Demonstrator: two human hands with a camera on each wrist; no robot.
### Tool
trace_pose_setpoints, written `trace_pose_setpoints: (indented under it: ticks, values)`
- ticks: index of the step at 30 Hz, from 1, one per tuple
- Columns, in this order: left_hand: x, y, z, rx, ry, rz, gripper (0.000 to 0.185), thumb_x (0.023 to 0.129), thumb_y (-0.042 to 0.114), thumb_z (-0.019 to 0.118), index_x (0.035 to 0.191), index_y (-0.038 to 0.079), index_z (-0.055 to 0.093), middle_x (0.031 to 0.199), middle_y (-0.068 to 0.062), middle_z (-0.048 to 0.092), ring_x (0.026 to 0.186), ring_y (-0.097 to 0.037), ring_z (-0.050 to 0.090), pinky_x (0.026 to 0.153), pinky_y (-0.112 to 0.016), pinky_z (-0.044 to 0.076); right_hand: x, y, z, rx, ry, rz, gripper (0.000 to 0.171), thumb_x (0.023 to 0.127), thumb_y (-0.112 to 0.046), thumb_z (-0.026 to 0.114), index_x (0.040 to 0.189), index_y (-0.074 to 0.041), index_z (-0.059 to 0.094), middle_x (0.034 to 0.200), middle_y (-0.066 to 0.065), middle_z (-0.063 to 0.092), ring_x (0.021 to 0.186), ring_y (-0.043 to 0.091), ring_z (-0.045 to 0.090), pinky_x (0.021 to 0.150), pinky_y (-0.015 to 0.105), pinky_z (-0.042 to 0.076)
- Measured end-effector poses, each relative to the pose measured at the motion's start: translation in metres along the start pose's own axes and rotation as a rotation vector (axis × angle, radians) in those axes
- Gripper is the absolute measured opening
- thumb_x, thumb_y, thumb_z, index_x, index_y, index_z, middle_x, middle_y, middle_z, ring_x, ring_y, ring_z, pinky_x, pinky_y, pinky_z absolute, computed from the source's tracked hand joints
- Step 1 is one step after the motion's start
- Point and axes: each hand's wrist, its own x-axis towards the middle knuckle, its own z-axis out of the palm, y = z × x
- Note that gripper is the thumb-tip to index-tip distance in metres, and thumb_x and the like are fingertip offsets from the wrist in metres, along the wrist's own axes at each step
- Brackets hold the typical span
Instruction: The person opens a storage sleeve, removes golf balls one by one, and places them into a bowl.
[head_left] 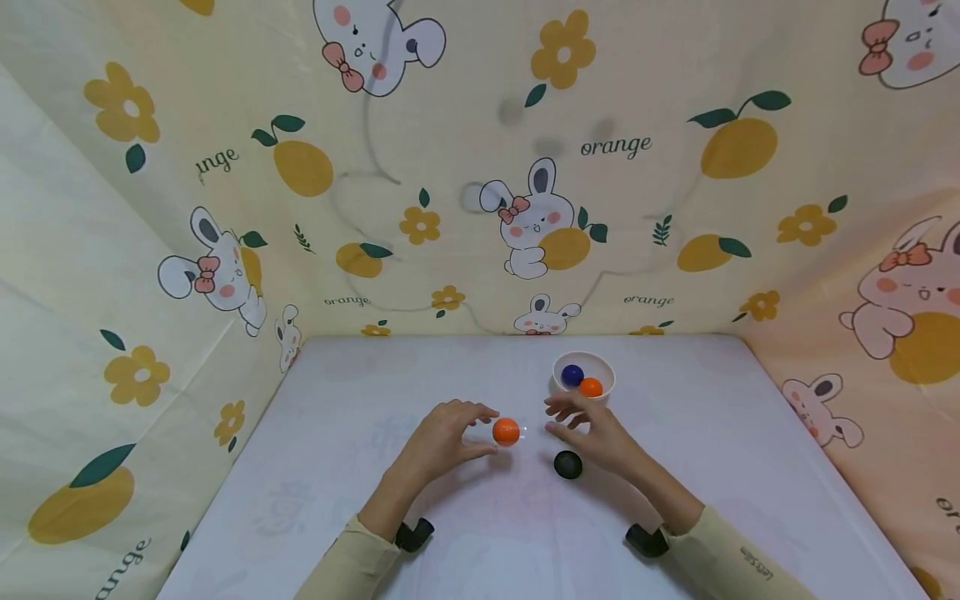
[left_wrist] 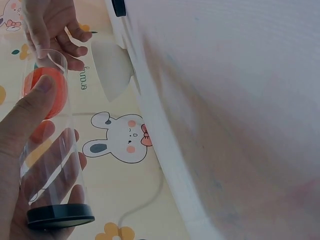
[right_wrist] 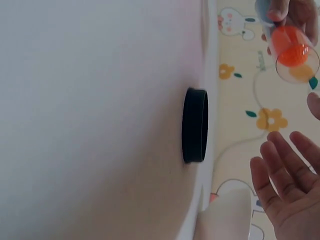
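Note:
My left hand (head_left: 448, 442) grips a clear tube (left_wrist: 54, 175) with a black base (left_wrist: 60, 218), its fingers wrapped round it. Inside the tube, close to its uncapped end, is an orange ball (head_left: 506, 432); in the left wrist view the thumb overlaps the ball. The tube's mouth points toward my right hand (head_left: 600, 435), which hovers a short way off with loosely spread fingers and nothing in them. Below the right hand, a round black lid (head_left: 567, 465) lies on the white table (head_left: 495, 533).
Just beyond the right hand stands a white bowl (head_left: 596, 367) holding a dark blue ball (head_left: 572, 376) and another orange ball (head_left: 591, 388). A printed cloth (head_left: 465, 250) with rabbits and oranges rises behind the table and at both sides.

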Motion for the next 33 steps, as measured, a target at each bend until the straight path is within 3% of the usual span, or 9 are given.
trace_pose_setpoints:
  ticks: [14, 18, 26, 33]
  values:
    - [0.000, 0.000, -0.001, -0.009, 0.015, 0.024, 0.050, 0.086, 0.033, 0.094, 0.130, 0.019, 0.074, 0.113, 0.003, 0.079, 0.100, -0.017, 0.071, 0.092, -0.038, 0.059, -0.006, -0.009, 0.017, 0.112, -0.103, -0.065, 0.040, 0.101, -0.025, 0.079, 0.137, -0.013, 0.065, 0.125, 0.014, 0.073, 0.111, 0.024, 0.071, 0.100, 0.044, 0.059]
    - [0.000, 0.000, 0.000, -0.008, 0.020, 0.040, 0.050, 0.086, 0.033, 0.094, 0.130, 0.017, 0.074, 0.113, 0.001, 0.079, 0.099, -0.016, 0.071, 0.091, -0.038, 0.059, -0.007, -0.010, 0.021, 0.118, -0.118, -0.077, 0.041, 0.101, -0.025, 0.079, 0.138, -0.014, 0.065, 0.125, 0.012, 0.073, 0.110, 0.024, 0.071, 0.099, 0.040, 0.060]
    - [0.000, 0.000, 0.000, 0.009, 0.031, 0.061, 0.051, 0.085, 0.031, 0.094, 0.129, 0.015, 0.074, 0.112, -0.003, 0.080, 0.098, -0.017, 0.071, 0.089, -0.040, 0.059, -0.006, -0.010, 0.026, 0.135, -0.136, -0.091, 0.049, 0.098, -0.023, 0.082, 0.139, -0.002, 0.063, 0.120, 0.008, 0.074, 0.108, 0.027, 0.072, 0.097, 0.047, 0.060]
    - [0.000, 0.001, 0.000, 0.014, 0.025, 0.062, 0.050, 0.085, 0.030, 0.094, 0.128, 0.014, 0.075, 0.112, -0.003, 0.080, 0.098, -0.018, 0.072, 0.090, -0.041, 0.059, -0.007, -0.011, 0.027, 0.137, -0.134, -0.071, 0.050, 0.099, -0.022, 0.082, 0.139, 0.000, 0.062, 0.119, 0.005, 0.074, 0.107, 0.027, 0.072, 0.096, 0.044, 0.061]
